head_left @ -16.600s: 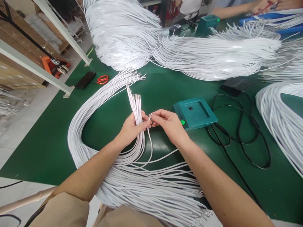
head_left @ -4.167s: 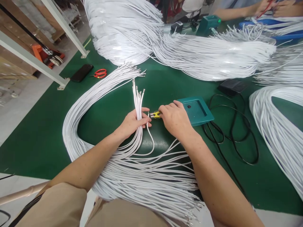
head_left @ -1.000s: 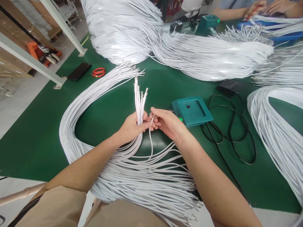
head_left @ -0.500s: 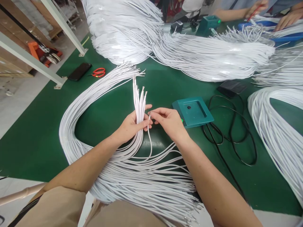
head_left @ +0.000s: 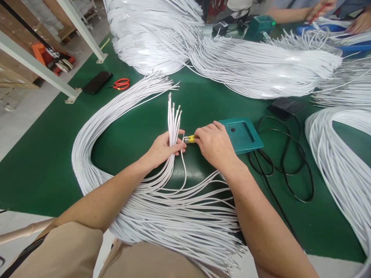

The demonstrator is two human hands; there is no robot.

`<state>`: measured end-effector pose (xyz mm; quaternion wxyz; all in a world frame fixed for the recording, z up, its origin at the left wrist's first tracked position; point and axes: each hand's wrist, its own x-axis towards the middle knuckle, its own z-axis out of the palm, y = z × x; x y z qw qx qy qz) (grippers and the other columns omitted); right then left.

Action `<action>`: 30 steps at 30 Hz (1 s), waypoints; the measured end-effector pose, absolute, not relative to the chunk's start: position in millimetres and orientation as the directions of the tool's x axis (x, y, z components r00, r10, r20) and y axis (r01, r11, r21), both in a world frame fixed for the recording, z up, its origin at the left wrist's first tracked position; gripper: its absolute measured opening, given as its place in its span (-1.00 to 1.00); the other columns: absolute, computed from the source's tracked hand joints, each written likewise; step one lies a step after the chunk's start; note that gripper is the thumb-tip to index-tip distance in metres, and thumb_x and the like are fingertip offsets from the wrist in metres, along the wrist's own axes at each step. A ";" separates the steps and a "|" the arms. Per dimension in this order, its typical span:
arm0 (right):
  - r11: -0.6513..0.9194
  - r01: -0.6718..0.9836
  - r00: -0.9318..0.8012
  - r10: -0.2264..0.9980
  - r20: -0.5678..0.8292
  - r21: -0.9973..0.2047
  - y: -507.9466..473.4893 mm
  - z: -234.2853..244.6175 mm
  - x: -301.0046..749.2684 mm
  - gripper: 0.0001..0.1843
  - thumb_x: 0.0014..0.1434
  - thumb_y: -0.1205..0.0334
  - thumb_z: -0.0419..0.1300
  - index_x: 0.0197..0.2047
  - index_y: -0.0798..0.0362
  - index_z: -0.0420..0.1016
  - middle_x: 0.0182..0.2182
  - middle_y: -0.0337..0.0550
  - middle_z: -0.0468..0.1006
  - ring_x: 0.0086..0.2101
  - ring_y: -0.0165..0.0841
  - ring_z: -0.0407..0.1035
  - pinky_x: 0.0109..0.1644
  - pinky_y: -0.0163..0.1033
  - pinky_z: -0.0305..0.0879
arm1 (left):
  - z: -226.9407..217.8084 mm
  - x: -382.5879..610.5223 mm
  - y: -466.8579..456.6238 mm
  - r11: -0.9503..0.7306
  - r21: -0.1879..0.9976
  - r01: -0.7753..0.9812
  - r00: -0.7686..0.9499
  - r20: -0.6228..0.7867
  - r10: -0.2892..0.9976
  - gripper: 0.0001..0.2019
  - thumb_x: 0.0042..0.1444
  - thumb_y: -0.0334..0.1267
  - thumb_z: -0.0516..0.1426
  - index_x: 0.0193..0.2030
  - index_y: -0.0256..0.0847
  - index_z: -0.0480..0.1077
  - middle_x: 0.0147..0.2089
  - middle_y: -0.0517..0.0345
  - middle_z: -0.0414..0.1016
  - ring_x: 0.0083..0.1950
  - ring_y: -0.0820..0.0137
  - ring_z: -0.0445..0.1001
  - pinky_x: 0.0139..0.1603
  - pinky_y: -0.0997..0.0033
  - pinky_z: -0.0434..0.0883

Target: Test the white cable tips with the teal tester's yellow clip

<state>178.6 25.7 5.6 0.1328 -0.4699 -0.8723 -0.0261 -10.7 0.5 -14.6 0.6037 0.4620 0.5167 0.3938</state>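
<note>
My left hand (head_left: 168, 146) is closed around a bunch of white wires (head_left: 173, 129) whose bare metal ends point upward. One single wire (head_left: 183, 164) stands apart from the bunch, with its upper end at the left fingertips. My right hand (head_left: 214, 144) grips a small yellow tool (head_left: 190, 139) with a metal tip; most of its body is hidden in the palm. The metal tip is at the single wire's upper end; whether they touch I cannot tell. Below my hands, a large bundle of white wires (head_left: 174, 224) spreads across the table's front edge.
Beside my right hand sits a teal device (head_left: 246, 133) with a black cable (head_left: 285, 173). Red-handled scissors (head_left: 121, 83) and a black phone (head_left: 97, 82) lie at left. Large white wire bundles (head_left: 266, 67) cover the back. A co-worker's hand (head_left: 321, 9) holds a red tool.
My right hand has let go of the single wire's end and now holds the yellow tool at it. My left hand keeps its hold on the wires.
</note>
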 end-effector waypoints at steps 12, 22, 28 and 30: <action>0.583 0.807 -0.543 0.794 0.272 -0.093 34.0 1.3 186.1 -0.84 0.08 0.48 0.09 -0.40 0.07 0.43 -0.52 -0.13 0.47 -0.31 -0.25 0.20 -0.11 -0.17 0.07 | -17.2 -5.2 0.5 0.236 0.957 0.171 0.113 -0.257 0.960 -0.57 -0.04 -0.32 0.25 0.01 -0.24 0.32 -0.35 0.13 0.56 -0.36 0.39 0.57 -0.44 0.52 0.42; 0.562 0.822 -0.530 0.813 0.242 -0.088 29.1 7.6 184.6 -0.87 0.17 0.38 0.10 -0.35 0.08 0.47 -0.50 -0.10 0.49 -0.26 -0.23 0.27 0.10 -0.05 0.12 | -27.9 -4.5 2.9 0.173 0.931 0.322 0.088 -0.212 0.973 -0.56 -0.08 -0.29 0.27 -0.01 -0.22 0.34 -0.40 0.17 0.57 -0.44 0.43 0.51 -0.44 0.47 0.46; 0.301 0.951 -0.246 0.877 0.412 -0.073 30.5 0.9 200.1 -0.63 0.27 0.23 0.03 0.10 0.17 0.36 0.12 0.21 0.39 0.17 0.02 0.12 0.26 0.36 -0.23 | -24.1 -7.1 2.8 0.194 0.946 0.260 0.110 -0.229 0.967 -0.55 -0.11 -0.28 0.29 -0.02 -0.24 0.37 -0.41 0.13 0.57 -0.45 0.41 0.50 -0.44 0.45 0.44; 0.277 0.958 -0.226 0.885 0.407 -0.072 32.7 -4.2 204.5 -0.58 0.29 0.22 0.01 0.18 0.17 0.29 0.18 0.23 0.33 0.20 0.04 0.10 0.24 0.38 -0.19 | -21.3 -9.4 3.3 0.211 0.949 0.232 0.123 -0.244 0.962 -0.55 -0.11 -0.28 0.30 -0.02 -0.25 0.37 -0.41 0.13 0.57 -0.45 0.41 0.50 -0.42 0.44 0.44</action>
